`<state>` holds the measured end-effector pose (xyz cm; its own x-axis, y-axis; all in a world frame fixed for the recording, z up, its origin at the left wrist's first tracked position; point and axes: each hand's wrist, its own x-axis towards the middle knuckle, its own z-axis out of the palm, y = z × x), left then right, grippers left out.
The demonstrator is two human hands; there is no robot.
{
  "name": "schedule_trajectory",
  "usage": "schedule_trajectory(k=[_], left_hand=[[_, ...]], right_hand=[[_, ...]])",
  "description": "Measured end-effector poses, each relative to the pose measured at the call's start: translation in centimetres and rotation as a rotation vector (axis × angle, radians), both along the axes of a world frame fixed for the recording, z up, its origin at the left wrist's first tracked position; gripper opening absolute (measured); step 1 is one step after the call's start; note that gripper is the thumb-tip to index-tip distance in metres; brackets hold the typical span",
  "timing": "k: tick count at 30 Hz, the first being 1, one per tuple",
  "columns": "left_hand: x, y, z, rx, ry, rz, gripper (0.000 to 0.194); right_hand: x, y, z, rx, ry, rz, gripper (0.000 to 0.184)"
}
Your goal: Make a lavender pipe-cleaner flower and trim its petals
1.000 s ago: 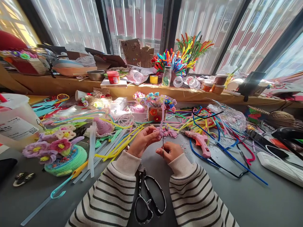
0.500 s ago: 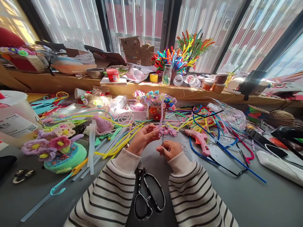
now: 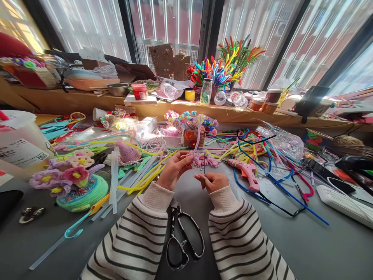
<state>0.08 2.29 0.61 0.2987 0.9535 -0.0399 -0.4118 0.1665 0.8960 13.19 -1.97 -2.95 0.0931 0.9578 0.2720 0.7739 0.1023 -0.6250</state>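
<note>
My left hand (image 3: 175, 169) is closed, pinching the lower part of a pale lilac pipe cleaner (image 3: 199, 132) that stands up from the fingertips and bends near its base. My right hand (image 3: 215, 182) is closed around a thin dark rod (image 3: 204, 165), which points upward; what kind of tool it is I cannot make out. A gap separates the two hands. Just beyond them lie fuzzy pink-lilac flower pieces (image 3: 208, 160) on the grey table. Between my forearms rests a pair of black-handled scissors (image 3: 186, 241), its blades partly hidden by the left sleeve.
To the right lies a pink glue gun (image 3: 246, 174) with its black cord, near blue pipe cleaners (image 3: 297, 208). Clear glue sticks (image 3: 114, 182) and a green pincushion-like base with fuzzy flowers (image 3: 83, 194) are at left. A small flower basket (image 3: 192, 138) stands behind the hands.
My right hand has moved slightly right, taking the thin rod away from the lilac pipe cleaner. My left hand has shifted a little left, and the pipe cleaner leans more.
</note>
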Motion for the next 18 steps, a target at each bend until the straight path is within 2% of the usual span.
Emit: schedule_trajectory(k=[3,8,14,18], left_hand=[[-0.1,0.0,0.0,-0.007,0.002,-0.001,0.013],[-0.1,0.0,0.0,-0.005,-0.031,-0.024,0.013],[0.0,0.1,0.1,0.015,-0.029,0.045,0.018],[-0.1,0.2,0.0,0.025,-0.046,0.048,0.018]], right_hand=[[0.1,0.2,-0.3,-0.080,-0.025,-0.097,0.047],[0.5,0.8,-1.1,-0.092,-0.037,-0.184,0.041],[0.7,1.1,-1.6,-0.127,0.052,-0.153,0.030],[0.5,0.9,-1.1,-0.122,-0.046,-0.204,0.034]])
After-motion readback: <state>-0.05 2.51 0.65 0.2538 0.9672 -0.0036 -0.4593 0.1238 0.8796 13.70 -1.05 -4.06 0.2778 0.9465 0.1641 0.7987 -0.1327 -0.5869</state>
